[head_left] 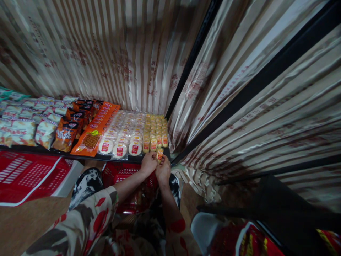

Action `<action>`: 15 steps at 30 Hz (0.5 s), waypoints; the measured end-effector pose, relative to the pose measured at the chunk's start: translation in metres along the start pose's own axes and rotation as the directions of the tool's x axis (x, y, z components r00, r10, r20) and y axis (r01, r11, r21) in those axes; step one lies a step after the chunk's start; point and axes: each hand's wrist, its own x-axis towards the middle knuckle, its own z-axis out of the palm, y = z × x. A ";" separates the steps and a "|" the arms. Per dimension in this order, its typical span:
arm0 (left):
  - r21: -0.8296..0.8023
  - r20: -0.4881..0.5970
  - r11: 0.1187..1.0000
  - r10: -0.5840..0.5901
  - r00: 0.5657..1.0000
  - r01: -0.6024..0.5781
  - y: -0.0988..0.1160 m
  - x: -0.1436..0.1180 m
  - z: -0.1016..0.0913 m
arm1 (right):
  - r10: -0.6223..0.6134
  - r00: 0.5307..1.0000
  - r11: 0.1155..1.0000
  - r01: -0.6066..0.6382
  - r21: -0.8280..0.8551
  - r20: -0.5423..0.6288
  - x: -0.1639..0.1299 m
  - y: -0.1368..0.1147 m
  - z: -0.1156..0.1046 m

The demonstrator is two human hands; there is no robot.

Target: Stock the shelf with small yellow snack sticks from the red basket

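A small yellow snack packet [160, 155] with a red label is pinched between both my hands at the shelf's front edge. My left hand [149, 163] has its fingers closed on the packet's left side. From the right, my right hand [163, 170] grips it with bent fingers. Just behind them stand rows of matching yellow packets [153, 144] at the shelf's right end. Round white wrapped crackers [135, 148] with red labels lie in rows to the left of these.
Farther left on the black shelf [106, 156] are an orange stick-snack bag [90, 142], orange-black bags [65, 135] and white packs [18, 129]. Below sit a red basket [125, 171] between my knees and another red basket [26, 177]. Black poles [191, 60] and striped curtains stand behind and right.
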 end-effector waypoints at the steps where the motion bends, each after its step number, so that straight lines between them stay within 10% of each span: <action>1: 0.000 -0.002 1.000 0.005 1.000 -0.005 0.000 0.001 0.000 | 0.003 1.000 1.000 -0.003 0.004 0.002 0.001 -0.001 0.000; 15: -0.004 -0.023 0.999 0.040 0.999 -0.040 0.000 0.004 0.006 | -0.047 0.997 0.999 0.049 0.024 -0.065 0.010 0.006 0.009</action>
